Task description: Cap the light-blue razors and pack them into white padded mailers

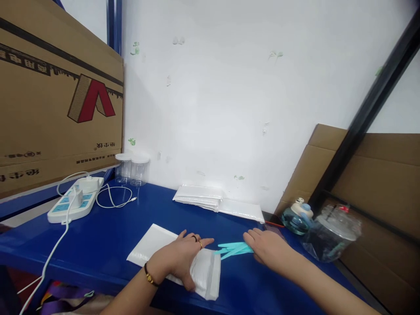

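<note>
A white padded envelope (pixel 154 245) lies on the blue table, its flap end pointing right. My left hand (pixel 183 256) spans the envelope near that end, thumb on the near side and fingers on the far side, gripping it across its width. In my right hand (pixel 267 247) is a bundle of thin teal plastic sticks (pixel 233 249), the fingers closed around their right ends. Their left tips reach the envelope's flap end; whether any tip is inside its mouth I cannot tell. What sort of sticks they are is unclear.
More white padded envelopes (pixel 198 197) lie stacked by the wall. A power strip (pixel 78 205) with white cables sits at left, near two clear jars (pixel 139 173). At right stand a glass ornament (pixel 297 216) and a bagged tub (pixel 334 236). A big cardboard box (pixel 59 96) borders the left.
</note>
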`<state>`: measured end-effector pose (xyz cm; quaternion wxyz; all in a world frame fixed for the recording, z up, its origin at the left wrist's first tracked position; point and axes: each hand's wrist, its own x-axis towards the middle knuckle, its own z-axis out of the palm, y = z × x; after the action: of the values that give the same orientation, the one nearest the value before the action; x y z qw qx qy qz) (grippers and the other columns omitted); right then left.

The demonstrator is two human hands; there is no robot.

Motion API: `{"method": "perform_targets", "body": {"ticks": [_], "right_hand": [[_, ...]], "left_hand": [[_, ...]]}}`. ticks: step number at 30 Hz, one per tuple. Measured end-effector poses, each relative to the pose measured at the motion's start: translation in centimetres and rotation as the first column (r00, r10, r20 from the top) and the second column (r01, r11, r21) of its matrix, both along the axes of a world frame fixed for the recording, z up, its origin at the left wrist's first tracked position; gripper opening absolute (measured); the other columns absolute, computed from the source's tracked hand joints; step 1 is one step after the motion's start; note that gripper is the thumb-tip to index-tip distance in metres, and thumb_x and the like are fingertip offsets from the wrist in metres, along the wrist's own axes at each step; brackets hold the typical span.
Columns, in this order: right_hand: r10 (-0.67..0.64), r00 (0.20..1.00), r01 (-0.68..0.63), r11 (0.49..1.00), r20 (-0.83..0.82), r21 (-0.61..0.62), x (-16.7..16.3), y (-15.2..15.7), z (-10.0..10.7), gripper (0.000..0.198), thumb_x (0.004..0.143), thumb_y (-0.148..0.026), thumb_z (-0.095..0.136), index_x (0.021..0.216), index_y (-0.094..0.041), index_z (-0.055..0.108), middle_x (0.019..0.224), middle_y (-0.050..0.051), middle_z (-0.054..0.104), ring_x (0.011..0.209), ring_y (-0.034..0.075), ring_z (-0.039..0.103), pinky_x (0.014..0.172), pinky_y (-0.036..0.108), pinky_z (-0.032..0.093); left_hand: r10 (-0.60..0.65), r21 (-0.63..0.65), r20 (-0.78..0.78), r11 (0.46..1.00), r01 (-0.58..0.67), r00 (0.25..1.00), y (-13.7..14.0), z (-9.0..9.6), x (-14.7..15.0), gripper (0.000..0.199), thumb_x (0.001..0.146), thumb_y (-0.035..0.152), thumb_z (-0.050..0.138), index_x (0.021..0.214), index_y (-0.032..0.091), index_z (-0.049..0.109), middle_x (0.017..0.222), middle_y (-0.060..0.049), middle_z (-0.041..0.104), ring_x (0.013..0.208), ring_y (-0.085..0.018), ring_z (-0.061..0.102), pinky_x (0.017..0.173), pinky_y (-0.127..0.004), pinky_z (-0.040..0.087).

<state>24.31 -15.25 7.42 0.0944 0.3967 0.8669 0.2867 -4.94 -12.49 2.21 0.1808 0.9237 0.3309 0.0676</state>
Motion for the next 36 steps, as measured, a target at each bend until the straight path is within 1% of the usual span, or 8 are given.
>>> {"method": "perform_targets", "body": {"ticks": [4,9,14,22,25,29,31,36], "right_hand": [[0.046,0.999,-0.046,0.999,-0.010,-0.006,-0.4,-0.2,-0.1,0.019,0.072,-0.006,0.049,0.085,-0.019,0.047,0.076,0.003,0.056,0.064,0.019,0.049,0.048,0.031,0.021],[0.068,0.998,-0.068,0.998,0.002,-0.001,-0.7,-0.3,-0.4,0.018,0.075,-0.004,0.048,0.085,-0.019,0.047,0.077,0.004,0.054,0.066,0.019,0.046,0.050,0.031,0.019],[0.083,0.997,-0.083,0.997,0.006,-0.007,-1.3,-0.1,-1.0,0.020,0.075,-0.003,0.047,0.087,-0.019,0.047,0.078,0.004,0.054,0.069,0.020,0.046,0.052,0.031,0.021],[0.056,0.995,-0.053,0.997,-0.077,0.048,-3.4,0.8,-4.1,0.018,0.077,-0.004,0.049,0.087,-0.019,0.045,0.079,0.004,0.055,0.070,0.020,0.048,0.053,0.030,0.026],[0.044,0.992,-0.035,0.996,-0.115,0.080,-3.7,1.2,-5.6,0.018,0.078,-0.004,0.049,0.087,-0.019,0.045,0.080,0.004,0.055,0.071,0.020,0.049,0.054,0.029,0.027],[0.045,0.988,-0.025,0.991,-0.148,0.133,-3.5,1.3,-6.7,0.018,0.079,-0.005,0.050,0.089,-0.019,0.046,0.081,0.004,0.056,0.072,0.020,0.049,0.055,0.029,0.028],[0.058,0.987,-0.034,0.987,-0.149,0.154,-3.5,1.0,-6.6,0.018,0.079,-0.007,0.051,0.091,-0.019,0.046,0.082,0.003,0.056,0.073,0.020,0.049,0.056,0.030,0.028],[0.089,0.989,-0.063,0.977,-0.121,0.205,-4.1,-0.1,-4.9,0.021,0.079,-0.008,0.052,0.097,-0.018,0.047,0.086,0.004,0.057,0.075,0.020,0.048,0.056,0.032,0.027]], "left_hand": [[0.037,0.050,0.002,0.998,-0.037,0.999,-0.3,0.6,0.0,0.108,0.047,0.047,0.073,0.140,0.031,0.023,0.129,-0.008,0.048,0.117,-0.035,0.044,0.105,-0.056,0.016],[0.067,0.029,0.056,0.997,-0.069,0.996,-0.3,0.8,-0.2,0.093,0.051,0.039,0.072,0.136,0.031,0.033,0.128,-0.006,0.050,0.115,-0.032,0.047,0.107,-0.050,0.018],[0.064,-0.001,0.122,0.998,-0.064,0.990,-0.1,0.6,-0.4,0.088,0.054,0.037,0.069,0.134,0.029,0.036,0.129,-0.004,0.051,0.116,-0.030,0.046,0.107,-0.044,0.023],[0.062,-0.019,0.185,0.998,-0.060,0.981,0.3,0.2,-0.7,0.086,0.055,0.034,0.067,0.135,0.028,0.037,0.133,-0.004,0.048,0.118,-0.031,0.046,0.102,-0.041,0.030],[0.057,-0.030,0.174,0.998,-0.052,0.983,0.4,-0.2,-1.0,0.094,0.053,0.039,0.070,0.138,0.028,0.032,0.135,-0.006,0.045,0.120,-0.032,0.043,0.102,-0.041,0.030],[0.048,0.017,0.129,0.999,-0.051,0.991,0.5,-1.1,-1.4,0.117,0.041,0.048,0.076,0.142,0.027,0.021,0.136,-0.011,0.042,0.124,-0.036,0.037,0.105,-0.051,0.020],[0.077,0.050,0.127,0.995,-0.084,0.989,0.3,-1.3,-1.4,0.116,0.041,0.047,0.076,0.142,0.028,0.022,0.133,-0.011,0.045,0.121,-0.036,0.039,0.105,-0.052,0.017],[0.136,0.085,0.184,0.984,-0.153,0.974,-0.6,-0.7,-0.6,0.099,0.049,0.033,0.071,0.139,0.031,0.028,0.124,-0.008,0.052,0.111,-0.032,0.049,0.100,-0.048,0.029]]}}
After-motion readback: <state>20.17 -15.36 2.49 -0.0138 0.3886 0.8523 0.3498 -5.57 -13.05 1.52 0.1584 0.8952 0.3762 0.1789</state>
